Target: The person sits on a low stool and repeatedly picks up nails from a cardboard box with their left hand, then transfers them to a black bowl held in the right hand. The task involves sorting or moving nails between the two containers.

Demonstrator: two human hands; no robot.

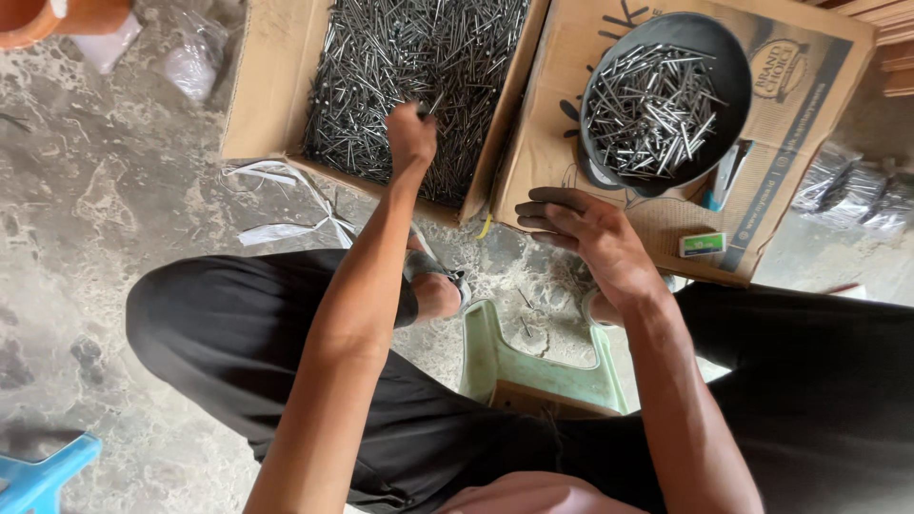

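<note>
An open cardboard box point(262, 86) on the floor is full of loose steel nails point(409, 57). My left hand point(411, 133) reaches into its near side and is closed on a few nails. My right hand point(581, 228) hovers with loosely curled fingers over a flattened cardboard sheet point(809, 86), holding nothing that I can see. A dark round pan point(728, 57) rests on that sheet and holds a pile of nails point(652, 109).
I sit on a low green stool point(519, 366) with black trousers and a sandalled foot point(433, 281). White plastic strips point(286, 205) lie on the stone floor. A small green box point(703, 245), plastic bags point(857, 190) and a blue stool point(43, 471) are nearby.
</note>
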